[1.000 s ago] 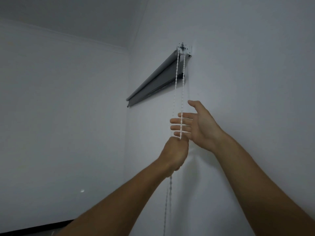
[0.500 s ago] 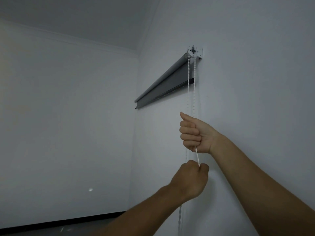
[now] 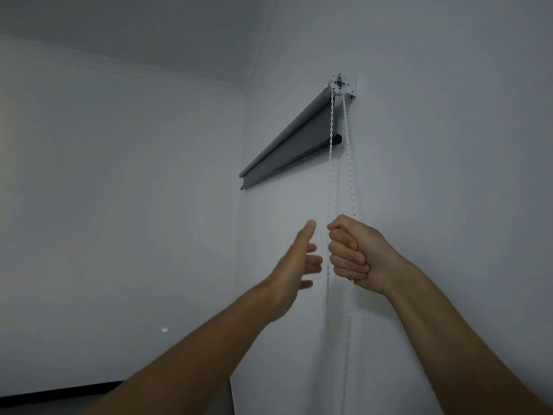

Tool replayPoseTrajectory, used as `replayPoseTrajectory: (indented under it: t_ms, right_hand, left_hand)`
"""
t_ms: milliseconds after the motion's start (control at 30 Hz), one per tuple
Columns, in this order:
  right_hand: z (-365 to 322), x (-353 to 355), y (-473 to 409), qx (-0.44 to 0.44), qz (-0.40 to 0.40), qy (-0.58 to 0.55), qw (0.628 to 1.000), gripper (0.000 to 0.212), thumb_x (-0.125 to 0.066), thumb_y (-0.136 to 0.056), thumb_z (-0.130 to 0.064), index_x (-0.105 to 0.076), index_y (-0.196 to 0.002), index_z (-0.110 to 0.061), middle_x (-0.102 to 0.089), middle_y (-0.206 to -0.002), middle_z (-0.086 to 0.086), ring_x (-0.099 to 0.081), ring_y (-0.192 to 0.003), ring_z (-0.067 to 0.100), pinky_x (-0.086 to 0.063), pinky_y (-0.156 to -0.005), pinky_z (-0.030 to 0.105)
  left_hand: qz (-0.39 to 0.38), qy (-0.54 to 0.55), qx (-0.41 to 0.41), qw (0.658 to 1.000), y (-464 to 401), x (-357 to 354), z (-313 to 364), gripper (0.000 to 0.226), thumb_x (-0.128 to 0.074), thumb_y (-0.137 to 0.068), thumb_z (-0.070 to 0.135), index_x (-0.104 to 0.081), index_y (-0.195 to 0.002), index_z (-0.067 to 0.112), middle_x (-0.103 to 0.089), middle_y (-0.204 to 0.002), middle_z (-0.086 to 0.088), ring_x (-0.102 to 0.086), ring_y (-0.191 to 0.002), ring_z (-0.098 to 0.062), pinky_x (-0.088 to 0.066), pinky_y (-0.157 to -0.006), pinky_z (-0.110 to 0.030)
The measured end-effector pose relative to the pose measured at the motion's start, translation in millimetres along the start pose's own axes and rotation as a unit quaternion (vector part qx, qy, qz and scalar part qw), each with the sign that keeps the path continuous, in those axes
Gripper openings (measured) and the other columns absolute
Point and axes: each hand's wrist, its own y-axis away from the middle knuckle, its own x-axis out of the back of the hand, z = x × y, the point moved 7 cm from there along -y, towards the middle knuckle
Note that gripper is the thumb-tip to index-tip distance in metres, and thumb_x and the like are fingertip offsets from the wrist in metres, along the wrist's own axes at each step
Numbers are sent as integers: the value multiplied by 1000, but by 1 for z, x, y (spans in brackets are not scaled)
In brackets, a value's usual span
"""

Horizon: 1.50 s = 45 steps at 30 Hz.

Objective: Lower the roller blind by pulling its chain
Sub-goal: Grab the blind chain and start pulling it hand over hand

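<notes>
Chain hangs vertical from bracket; blind runs horiz. along wall. R hand fisted on chain. L hand spread, beside it.

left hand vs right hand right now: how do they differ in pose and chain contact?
Pose: the left hand is open, thumb up and fingers spread; the right hand is a closed fist.
Contact: the right hand grips the right strand of the chain, which leaves the fist below; the left hand holds nothing and sits just left of the free strand.
Shared: both are raised at about the same height below the roller blind.
</notes>
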Motion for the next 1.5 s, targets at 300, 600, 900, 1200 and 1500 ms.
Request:
replayPoseTrajectory:
  t_ms: [300, 600, 900, 1200, 1500]
  right_hand:
    - [38, -21, 22, -9, -2, 102, 995, 53, -41, -94, -20, -30, -42, -18, -23, -30, 1, -15, -27, 12, -13, -33, 17]
    - [78, -38, 42, -65, 20, 193, 979, 47, -41, -91, -20, -25, -47, -19, -26, -35, -1, -19, -29, 12, -12, -39, 24]
    - [70, -4, 41, -33, 48, 230, 971, 35, -59, -91, -30, -72, -77, -1, -77, -77, 20, -71, -62, 30, -59, -65, 36]
    - [1, 38, 29, 81, 168, 51, 981, 56, -55, -81, -49, -67, -119, -9, -77, -108, 16, -74, -99, 31, -57, -86, 48]
    - [-35, 1, -8, -11, 98, 90, 991, 57, -73, -81, -40, -60, -125, -5, -78, -107, 16, -75, -99, 33, -60, -88, 46]
  left_hand:
    - [-51, 7, 4, 999, -15, -23, 71, 84, -60, -75, 77, -51, -126, 11, -72, -109, -9, -72, -98, -22, -56, -87, -39]
    - [-100, 0, 112, 989, -20, -62, 74, 54, -78, -81, 40, -54, -114, 4, -73, -87, -10, -75, -70, -22, -63, -63, -32]
    - [-17, -24, 28, 999, -21, -63, 65, 40, -32, -97, 15, -29, -57, 18, -30, -36, 5, -21, -28, -12, -18, -33, -14]
    - [37, -95, -16, 995, -4, -36, 55, 34, -37, -95, 14, -50, -64, 13, -44, -42, 1, -32, -28, -9, -24, -36, -16]
    - [-3, -160, -17, 987, 32, -54, 5, 38, -39, -98, 17, -41, -61, 16, -40, -53, 0, -37, -34, -9, -28, -39, -18]
